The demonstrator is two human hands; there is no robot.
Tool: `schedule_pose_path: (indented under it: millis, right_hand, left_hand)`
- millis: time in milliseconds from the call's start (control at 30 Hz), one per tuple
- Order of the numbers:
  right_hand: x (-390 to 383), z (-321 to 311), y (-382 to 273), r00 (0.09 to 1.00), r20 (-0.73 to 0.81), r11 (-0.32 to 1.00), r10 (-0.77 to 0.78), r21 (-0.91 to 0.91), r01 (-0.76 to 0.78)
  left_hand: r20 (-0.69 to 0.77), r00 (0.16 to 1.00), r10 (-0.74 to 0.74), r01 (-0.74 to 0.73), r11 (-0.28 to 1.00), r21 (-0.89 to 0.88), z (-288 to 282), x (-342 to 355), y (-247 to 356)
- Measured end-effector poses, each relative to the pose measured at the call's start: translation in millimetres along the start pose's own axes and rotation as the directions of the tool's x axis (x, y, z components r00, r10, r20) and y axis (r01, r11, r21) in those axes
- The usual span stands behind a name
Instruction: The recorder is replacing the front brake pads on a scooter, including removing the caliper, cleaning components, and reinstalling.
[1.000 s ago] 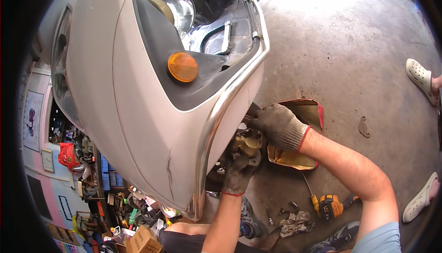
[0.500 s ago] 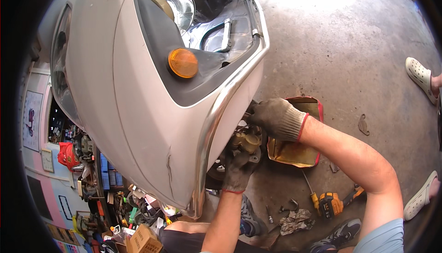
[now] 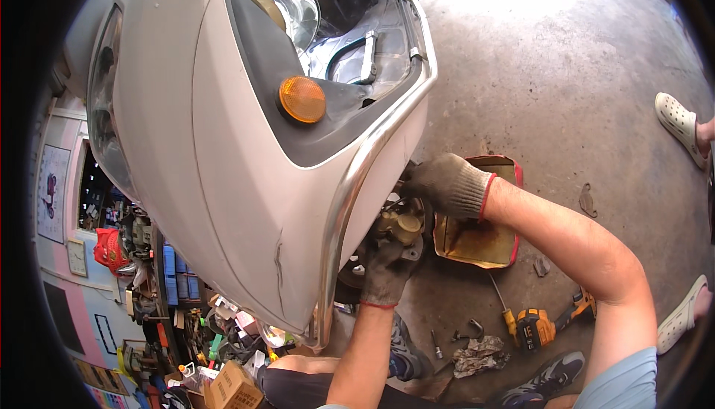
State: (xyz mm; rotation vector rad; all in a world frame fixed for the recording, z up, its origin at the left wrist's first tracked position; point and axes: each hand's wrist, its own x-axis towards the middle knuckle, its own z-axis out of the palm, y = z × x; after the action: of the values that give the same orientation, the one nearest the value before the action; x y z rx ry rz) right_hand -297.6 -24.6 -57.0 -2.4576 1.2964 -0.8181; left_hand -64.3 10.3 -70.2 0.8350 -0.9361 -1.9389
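Observation:
The white scooter's front panel point(image 3: 246, 185), with an orange round reflector point(image 3: 302, 98), fills the left and middle. Below its chrome rail point(image 3: 366, 152), my gloved left hand point(image 3: 387, 275) grips the lower part of a brass-coloured brake caliper point(image 3: 402, 226) beside a dark wheel. My gloved right hand point(image 3: 445, 185) is closed just above the caliper, its fingertips at the panel's edge; what they hold is hidden. A shallow rusty tray with a red rim point(image 3: 473, 249) lies on the floor under my right hand.
A screwdriver point(image 3: 509, 319), yellow power tool point(image 3: 540, 329), socket fittings point(image 3: 439, 346) and crumpled rag point(image 3: 480, 357) lie on the concrete floor point(image 3: 566, 111). Another person's white clogs point(image 3: 678, 118) stand at the right. Cluttered shelves and boxes point(image 3: 231, 387) fill the lower left.
My right hand and forearm have moved a little upward. My left hand stays on the caliper. The scooter appears shifted slightly right in the picture, and more of the tray shows.

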Motion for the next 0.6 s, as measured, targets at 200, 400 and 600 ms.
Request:
schedule_pose_path:
  millis: [200,400,600]
  right_hand:
    - [0.1,-2.0,-2.7,1.000,0.015,1.000,0.027,0.003,-0.027]
    - [3.2,-18.7,-16.4,0.994,0.005,0.983,0.109,-0.148,-0.107]
    - [24.7,-55.8,-56.9,0.929,0.243,0.950,0.277,-0.211,-0.228]
  left_hand:
    - [-0.004,1.000,0.014,-0.014,1.000,-0.025,1.2,2.0,1.2]
    - [-0.111,0.993,0.039,-0.023,0.989,0.148,20.8,0.8,3.8]
    - [-0.193,0.952,0.238,-0.108,0.850,0.516,24.7,8.3,1.6]
